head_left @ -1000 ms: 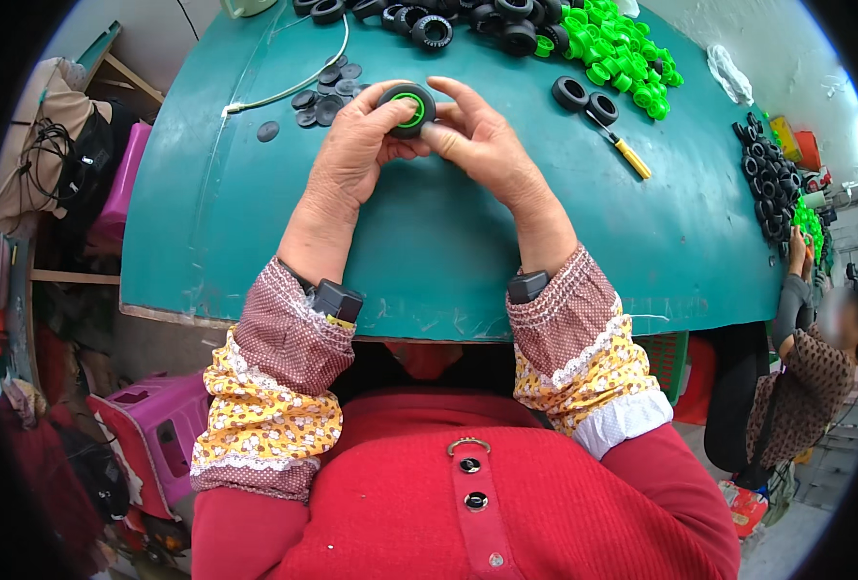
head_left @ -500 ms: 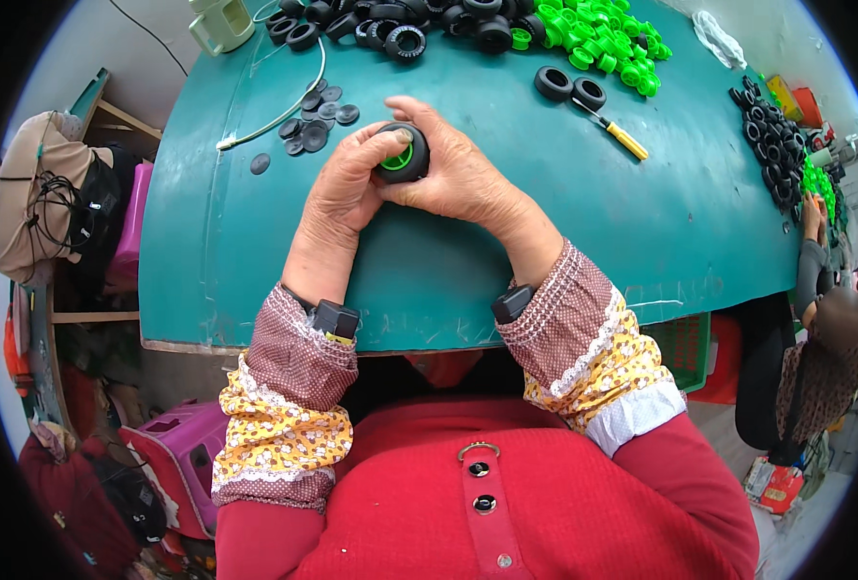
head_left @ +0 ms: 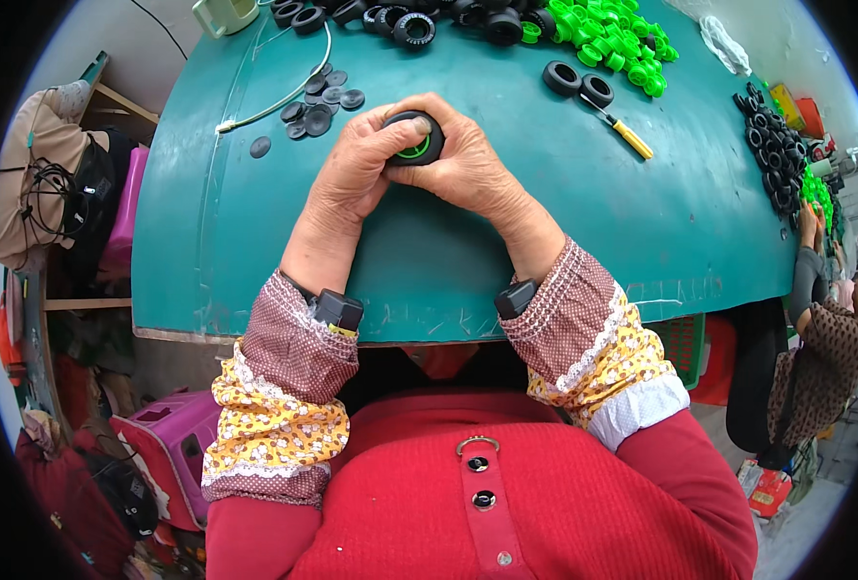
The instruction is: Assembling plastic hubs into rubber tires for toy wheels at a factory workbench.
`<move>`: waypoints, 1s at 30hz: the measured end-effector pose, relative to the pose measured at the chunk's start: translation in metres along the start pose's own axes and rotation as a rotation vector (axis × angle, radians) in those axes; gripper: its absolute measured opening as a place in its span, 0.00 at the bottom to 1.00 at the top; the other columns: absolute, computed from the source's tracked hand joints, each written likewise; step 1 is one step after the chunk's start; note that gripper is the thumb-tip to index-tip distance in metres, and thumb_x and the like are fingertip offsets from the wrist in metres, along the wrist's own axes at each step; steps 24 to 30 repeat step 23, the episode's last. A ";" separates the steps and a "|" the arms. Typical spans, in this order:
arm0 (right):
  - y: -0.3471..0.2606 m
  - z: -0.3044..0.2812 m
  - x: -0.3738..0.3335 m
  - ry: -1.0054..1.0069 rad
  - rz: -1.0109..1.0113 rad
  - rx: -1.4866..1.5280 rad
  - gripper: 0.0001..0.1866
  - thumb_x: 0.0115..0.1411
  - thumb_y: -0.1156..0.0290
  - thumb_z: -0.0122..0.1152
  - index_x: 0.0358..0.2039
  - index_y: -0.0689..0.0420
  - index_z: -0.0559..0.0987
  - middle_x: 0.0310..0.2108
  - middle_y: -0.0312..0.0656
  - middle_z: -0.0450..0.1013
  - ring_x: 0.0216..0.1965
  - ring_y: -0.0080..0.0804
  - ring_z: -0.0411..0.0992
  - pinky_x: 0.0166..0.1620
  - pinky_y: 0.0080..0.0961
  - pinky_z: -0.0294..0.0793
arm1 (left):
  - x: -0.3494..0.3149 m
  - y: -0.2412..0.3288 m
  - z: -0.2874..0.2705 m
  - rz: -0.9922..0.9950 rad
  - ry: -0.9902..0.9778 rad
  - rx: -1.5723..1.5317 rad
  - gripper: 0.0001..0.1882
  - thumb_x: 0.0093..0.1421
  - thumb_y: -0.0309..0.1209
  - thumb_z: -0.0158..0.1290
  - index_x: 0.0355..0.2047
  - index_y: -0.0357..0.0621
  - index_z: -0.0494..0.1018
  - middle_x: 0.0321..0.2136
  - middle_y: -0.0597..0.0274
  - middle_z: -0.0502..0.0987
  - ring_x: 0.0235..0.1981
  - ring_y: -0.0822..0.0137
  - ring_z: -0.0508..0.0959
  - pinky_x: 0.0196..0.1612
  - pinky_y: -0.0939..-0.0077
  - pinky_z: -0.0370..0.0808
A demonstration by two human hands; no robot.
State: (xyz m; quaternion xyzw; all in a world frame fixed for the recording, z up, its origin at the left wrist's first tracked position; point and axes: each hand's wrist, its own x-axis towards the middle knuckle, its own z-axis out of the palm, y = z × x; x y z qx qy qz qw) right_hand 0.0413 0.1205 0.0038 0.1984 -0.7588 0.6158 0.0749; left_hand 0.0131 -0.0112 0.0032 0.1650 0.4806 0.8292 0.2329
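Observation:
Between my two hands is a small black toy tyre (head_left: pixel 433 147) with a green wheel hub (head_left: pixel 413 151) inside it. My left hand (head_left: pixel 359 162) grips its left side, and the thumb presses on the hub's face. Round the right side and the far edge wrap the fingers of my right hand (head_left: pixel 467 159), its thumb along the near edge. Both hands are closed on the wheel, just above the green table (head_left: pixel 545 232). Part of the tyre is hidden by my fingers. Several flat black discs (head_left: pixel 319 120) lie left of my hands.
Black tyres (head_left: pixel 414 31) and green hubs (head_left: pixel 603 39) are heaped at the far side. Two tyres (head_left: pixel 561 77) lie by a yellow-handled screwdriver (head_left: pixel 632 138). A thin pale hose (head_left: pixel 293 106) curves at the left. At the far right, another person's hand (head_left: pixel 810 222) is by more parts.
My right hand's fingers have come down round the tyre from a raised position. The wheel has tilted and shifted slightly right. The whole view has shifted a little.

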 end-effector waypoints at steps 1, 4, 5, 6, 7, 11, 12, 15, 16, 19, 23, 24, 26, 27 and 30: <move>-0.001 0.000 0.000 0.001 -0.016 -0.007 0.27 0.38 0.75 0.69 0.41 0.57 0.69 0.33 0.38 0.70 0.37 0.24 0.68 0.42 0.21 0.69 | 0.001 0.000 -0.001 0.001 0.001 -0.002 0.13 0.52 0.27 0.51 0.37 0.32 0.68 0.30 0.62 0.72 0.30 0.75 0.73 0.34 0.83 0.73; -0.005 -0.001 0.000 -0.011 -0.029 -0.085 0.27 0.39 0.73 0.69 0.41 0.57 0.68 0.34 0.39 0.70 0.37 0.25 0.68 0.43 0.22 0.69 | 0.000 -0.002 -0.002 0.030 -0.007 0.007 0.13 0.52 0.27 0.51 0.36 0.32 0.68 0.30 0.62 0.72 0.29 0.75 0.73 0.33 0.83 0.73; -0.005 0.000 0.001 -0.014 -0.030 -0.085 0.27 0.39 0.73 0.69 0.41 0.57 0.68 0.34 0.39 0.70 0.37 0.25 0.68 0.43 0.22 0.69 | 0.001 -0.003 -0.001 0.013 0.039 0.005 0.13 0.52 0.28 0.51 0.36 0.32 0.69 0.29 0.61 0.72 0.29 0.74 0.74 0.33 0.82 0.73; -0.005 0.001 0.000 0.015 0.004 -0.102 0.28 0.39 0.72 0.69 0.42 0.57 0.68 0.35 0.39 0.70 0.38 0.26 0.68 0.43 0.22 0.69 | 0.002 -0.002 0.000 -0.004 0.084 0.004 0.12 0.52 0.28 0.50 0.35 0.33 0.69 0.29 0.61 0.73 0.29 0.73 0.74 0.32 0.82 0.73; -0.005 0.002 0.000 0.044 0.038 -0.119 0.28 0.39 0.71 0.69 0.42 0.57 0.68 0.36 0.40 0.70 0.38 0.26 0.69 0.44 0.22 0.69 | 0.002 -0.002 0.000 -0.002 0.086 0.005 0.12 0.52 0.28 0.50 0.35 0.33 0.69 0.29 0.61 0.73 0.29 0.73 0.74 0.32 0.82 0.73; 0.005 0.005 -0.001 0.156 0.167 -0.097 0.30 0.39 0.70 0.70 0.43 0.58 0.67 0.37 0.41 0.69 0.39 0.27 0.69 0.44 0.22 0.69 | 0.006 -0.007 0.001 0.046 0.208 -0.026 0.12 0.54 0.31 0.48 0.34 0.33 0.68 0.29 0.58 0.73 0.29 0.71 0.75 0.32 0.80 0.74; 0.009 0.006 -0.001 0.140 0.120 -0.157 0.30 0.39 0.70 0.69 0.44 0.58 0.67 0.37 0.41 0.69 0.39 0.28 0.69 0.44 0.22 0.69 | 0.007 -0.010 0.003 0.073 0.253 -0.022 0.13 0.56 0.33 0.48 0.34 0.33 0.68 0.29 0.57 0.73 0.28 0.70 0.75 0.32 0.80 0.74; 0.011 0.002 0.002 0.115 0.076 -0.112 0.29 0.40 0.72 0.68 0.45 0.58 0.67 0.39 0.42 0.68 0.40 0.29 0.68 0.44 0.22 0.70 | 0.004 -0.007 0.006 0.065 0.292 -0.084 0.20 0.59 0.42 0.45 0.35 0.33 0.67 0.29 0.54 0.73 0.30 0.65 0.75 0.32 0.76 0.75; 0.011 0.000 0.003 0.100 0.077 -0.007 0.29 0.40 0.73 0.68 0.45 0.59 0.68 0.41 0.42 0.67 0.41 0.29 0.68 0.44 0.22 0.70 | 0.003 -0.005 0.001 0.005 0.207 -0.225 0.20 0.59 0.43 0.43 0.36 0.34 0.66 0.32 0.52 0.72 0.32 0.63 0.75 0.35 0.72 0.75; 0.006 0.000 0.001 -0.014 -0.068 -0.175 0.28 0.40 0.76 0.67 0.44 0.58 0.68 0.45 0.43 0.63 0.45 0.29 0.65 0.44 0.22 0.70 | 0.003 -0.001 -0.001 -0.047 0.138 -0.364 0.21 0.59 0.44 0.42 0.38 0.35 0.64 0.34 0.50 0.71 0.35 0.60 0.75 0.38 0.69 0.76; 0.000 -0.001 -0.001 0.001 -0.056 -0.366 0.39 0.36 0.68 0.71 0.50 0.54 0.63 0.51 0.43 0.57 0.50 0.42 0.61 0.54 0.33 0.61 | 0.004 -0.006 -0.006 -0.072 0.211 -0.351 0.20 0.59 0.44 0.42 0.39 0.37 0.63 0.35 0.50 0.71 0.35 0.60 0.75 0.37 0.69 0.77; 0.000 -0.001 -0.001 0.001 -0.056 -0.366 0.39 0.36 0.68 0.71 0.50 0.54 0.63 0.51 0.43 0.57 0.50 0.42 0.61 0.54 0.33 0.61 | 0.004 -0.006 -0.006 -0.072 0.211 -0.351 0.20 0.59 0.44 0.42 0.39 0.37 0.63 0.35 0.50 0.71 0.35 0.60 0.75 0.37 0.69 0.77; 0.000 -0.001 -0.001 0.001 -0.056 -0.366 0.39 0.36 0.68 0.71 0.50 0.54 0.63 0.51 0.43 0.57 0.50 0.42 0.61 0.54 0.33 0.61 | 0.004 -0.006 -0.006 -0.072 0.211 -0.351 0.20 0.59 0.44 0.42 0.39 0.37 0.63 0.35 0.50 0.71 0.35 0.60 0.75 0.37 0.69 0.77; 0.000 -0.001 -0.001 0.001 -0.056 -0.366 0.39 0.36 0.68 0.71 0.50 0.54 0.63 0.51 0.43 0.57 0.50 0.42 0.61 0.54 0.33 0.61 | 0.004 -0.006 -0.006 -0.072 0.211 -0.351 0.20 0.59 0.44 0.42 0.39 0.37 0.63 0.35 0.50 0.71 0.35 0.60 0.75 0.37 0.69 0.77; 0.000 -0.001 -0.001 0.001 -0.056 -0.366 0.39 0.36 0.68 0.71 0.50 0.54 0.63 0.51 0.43 0.57 0.50 0.42 0.61 0.54 0.33 0.61 | 0.004 -0.006 -0.006 -0.072 0.211 -0.351 0.20 0.59 0.44 0.42 0.39 0.37 0.63 0.35 0.50 0.71 0.35 0.60 0.75 0.37 0.69 0.77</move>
